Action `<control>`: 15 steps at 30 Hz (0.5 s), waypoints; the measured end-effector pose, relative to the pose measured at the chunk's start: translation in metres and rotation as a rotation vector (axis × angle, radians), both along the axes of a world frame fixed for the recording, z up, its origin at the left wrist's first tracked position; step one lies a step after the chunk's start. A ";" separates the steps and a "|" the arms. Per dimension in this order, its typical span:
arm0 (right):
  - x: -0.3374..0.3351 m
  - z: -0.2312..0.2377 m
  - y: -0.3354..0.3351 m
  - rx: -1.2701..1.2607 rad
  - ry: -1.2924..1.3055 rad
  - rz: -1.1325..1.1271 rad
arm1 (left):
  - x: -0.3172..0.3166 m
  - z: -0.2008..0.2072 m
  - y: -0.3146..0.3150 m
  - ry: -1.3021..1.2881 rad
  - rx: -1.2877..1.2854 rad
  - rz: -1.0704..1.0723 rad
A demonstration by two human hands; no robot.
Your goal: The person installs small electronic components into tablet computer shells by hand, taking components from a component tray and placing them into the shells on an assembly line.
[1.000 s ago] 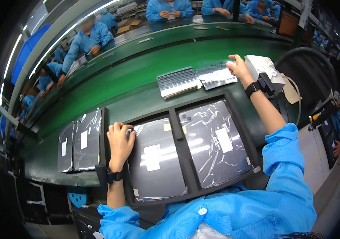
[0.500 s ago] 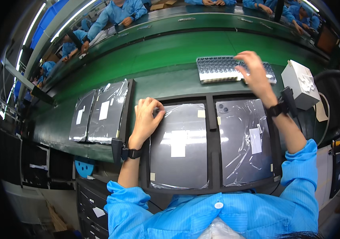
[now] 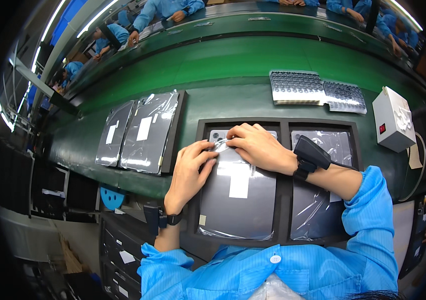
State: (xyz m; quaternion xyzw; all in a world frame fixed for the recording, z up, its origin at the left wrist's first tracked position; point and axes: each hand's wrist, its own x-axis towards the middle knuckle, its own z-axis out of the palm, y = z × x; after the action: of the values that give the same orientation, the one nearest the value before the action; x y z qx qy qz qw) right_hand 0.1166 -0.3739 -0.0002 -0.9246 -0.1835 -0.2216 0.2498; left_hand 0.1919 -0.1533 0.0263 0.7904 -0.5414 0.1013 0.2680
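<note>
In front of me a tablet in clear plastic film lies back up in the left compartment of a black two-part tray. Its camera lenses sit at the upper left corner, with a white label lower down. My left hand bends over that corner's left edge, its fingertips closed at the wrinkled plastic film. From the right, my right hand reaches across the tablet's top, thumb and fingers pinched beside the lenses; whatever it holds is too small to make out. My right forearm partly covers a second film-wrapped tablet.
Two more wrapped tablets lie in another black tray at the left. Beyond my tray rest two stacks of clear sheets with rows of dark round pieces. A white box with a red switch stands right. Co-workers sit across the green conveyor.
My right hand has come from the sheet stacks back to the tablet's camera corner, beside my left hand. The film there is now bunched between the fingers. The whole view has shifted slightly.
</note>
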 end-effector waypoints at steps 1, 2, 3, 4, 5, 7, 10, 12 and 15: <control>0.000 -0.002 0.000 -0.018 -0.008 -0.002 | 0.004 0.000 -0.001 0.003 0.001 0.005; 0.000 -0.003 0.001 -0.008 -0.016 -0.007 | 0.008 0.000 -0.004 0.083 -0.003 0.051; -0.001 -0.004 0.002 -0.008 -0.012 -0.006 | 0.012 0.000 -0.007 0.163 -0.007 0.095; -0.001 -0.004 0.002 -0.008 -0.024 -0.010 | 0.015 -0.001 -0.012 0.177 -0.041 0.116; -0.002 -0.004 0.002 -0.008 -0.036 -0.015 | 0.018 0.001 -0.016 0.180 -0.041 0.115; -0.003 -0.006 0.004 -0.020 -0.044 -0.020 | 0.022 0.005 -0.021 0.107 0.026 0.040; -0.002 -0.007 0.002 -0.031 -0.055 -0.028 | 0.029 0.005 -0.025 0.139 0.066 -0.007; -0.002 -0.006 0.003 -0.023 -0.055 -0.022 | 0.032 0.006 -0.025 0.155 0.112 -0.014; -0.002 -0.005 0.002 -0.022 -0.030 -0.032 | 0.037 0.008 -0.028 0.127 0.175 -0.053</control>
State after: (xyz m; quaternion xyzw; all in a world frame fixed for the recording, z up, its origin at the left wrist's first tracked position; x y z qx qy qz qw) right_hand 0.1141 -0.3721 -0.0050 -0.9266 -0.1747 -0.2372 0.2335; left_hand 0.2285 -0.1809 0.0341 0.8012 -0.5507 -0.0040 0.2342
